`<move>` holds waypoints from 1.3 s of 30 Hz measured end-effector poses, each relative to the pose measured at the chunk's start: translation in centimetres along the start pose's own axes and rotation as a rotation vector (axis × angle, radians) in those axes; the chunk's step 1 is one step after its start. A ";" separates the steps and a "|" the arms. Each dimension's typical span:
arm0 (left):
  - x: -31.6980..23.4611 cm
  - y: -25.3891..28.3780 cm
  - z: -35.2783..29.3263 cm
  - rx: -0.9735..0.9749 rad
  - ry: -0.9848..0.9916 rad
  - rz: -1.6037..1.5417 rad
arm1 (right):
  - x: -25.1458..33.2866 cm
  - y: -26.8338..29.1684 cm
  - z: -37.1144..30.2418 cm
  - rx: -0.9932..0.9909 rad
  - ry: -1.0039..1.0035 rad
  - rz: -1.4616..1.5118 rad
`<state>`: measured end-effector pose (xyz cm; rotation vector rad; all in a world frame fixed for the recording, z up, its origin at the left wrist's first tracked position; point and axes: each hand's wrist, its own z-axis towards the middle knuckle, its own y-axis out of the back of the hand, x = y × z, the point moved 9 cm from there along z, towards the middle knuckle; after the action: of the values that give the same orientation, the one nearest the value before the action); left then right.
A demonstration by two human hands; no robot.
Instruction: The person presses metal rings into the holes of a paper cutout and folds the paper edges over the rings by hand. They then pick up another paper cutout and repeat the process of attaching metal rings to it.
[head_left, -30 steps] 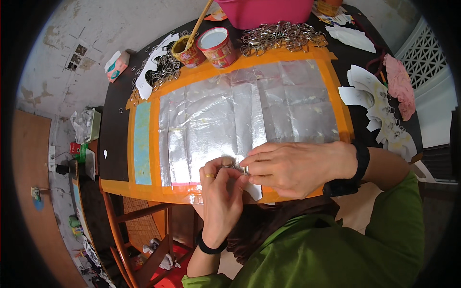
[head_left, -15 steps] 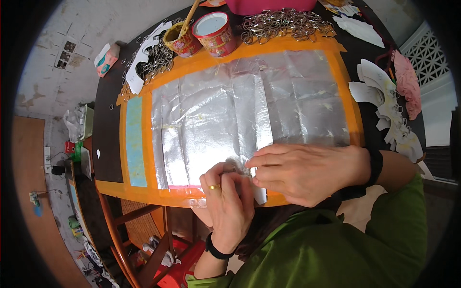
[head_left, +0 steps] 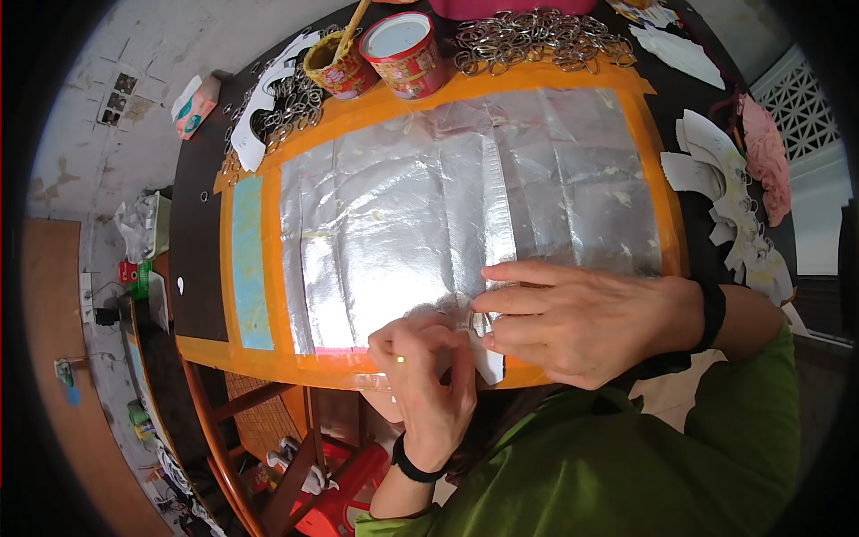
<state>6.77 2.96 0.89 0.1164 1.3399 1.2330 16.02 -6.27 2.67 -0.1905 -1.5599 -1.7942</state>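
A long white paper strip point(head_left: 500, 197) with a fine toothed edge lies down the middle of a shiny silver sheet point(head_left: 385, 233). Over the strip's near end, my left hand point(head_left: 428, 371), with a gold-coloured ring, is closed in a pinch; whatever sits between its fingertips is hidden. My right hand point(head_left: 582, 322) comes in from the right, its fingers stretched out and slightly apart. Its fingertips rest on the strip just beside the left fingers. Below the hands, the strip's white end reaches the table's front edge.
Orange tape point(head_left: 662, 206) borders the sheet. Beyond it stand a red tin point(head_left: 403, 67) and a pot point(head_left: 335, 76) with a stick. Metal rings point(head_left: 541, 40) are heaped at the back. White paper strips with rings point(head_left: 729, 197) and pink cloth point(head_left: 766, 161) lie right.
The strip's middle and near end, with both hands, have shifted slightly right in the picture. My left fingers have rolled a little and remain pinched; my right fingers remain beside them.
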 end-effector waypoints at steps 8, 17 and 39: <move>-1.9 -0.4 -0.1 0.051 -0.249 0.162 | 0.2 0.7 -0.2 -0.171 0.066 -0.094; -2.1 -0.2 -2.4 0.188 -0.496 0.430 | 0.1 1.0 -0.5 -0.217 0.067 -0.085; -1.4 -0.4 -3.5 0.058 -0.787 0.567 | 0.5 0.8 0.2 -0.153 0.056 -0.189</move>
<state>4.73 -0.19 0.42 0.9724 0.6532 1.3928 16.05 -6.28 3.59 -0.0667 -1.4414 -2.0502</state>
